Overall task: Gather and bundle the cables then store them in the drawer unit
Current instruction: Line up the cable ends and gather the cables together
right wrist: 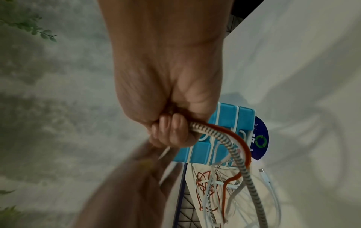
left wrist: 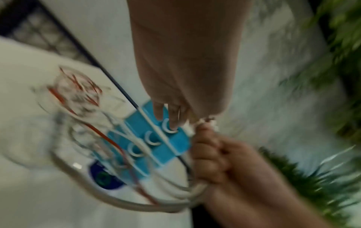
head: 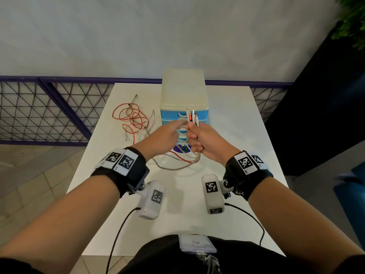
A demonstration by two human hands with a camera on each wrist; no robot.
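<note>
My right hand [head: 192, 135] grips a bunch of cable ends in its fist, in front of the blue drawer unit [head: 184, 91]. The plugs [head: 192, 117] stick up out of the fist. A braided cable [right wrist: 232, 148] and a red cable [right wrist: 240, 141] hang from under the fist and trail to the table. My left hand [head: 182, 123] is right beside the fist and seems to pinch a white cable [right wrist: 165, 152] between its fingertips, though it is blurred. A loose tangle of red and pale cables [head: 131, 119] lies on the table left of the drawers.
The drawer unit stands at the back middle of a white table [head: 237, 135], with a round purple sticker [head: 182, 149] at its foot. A mesh railing [head: 49, 107] runs behind on the left. A dark panel and a green plant [head: 351, 20] are on the right.
</note>
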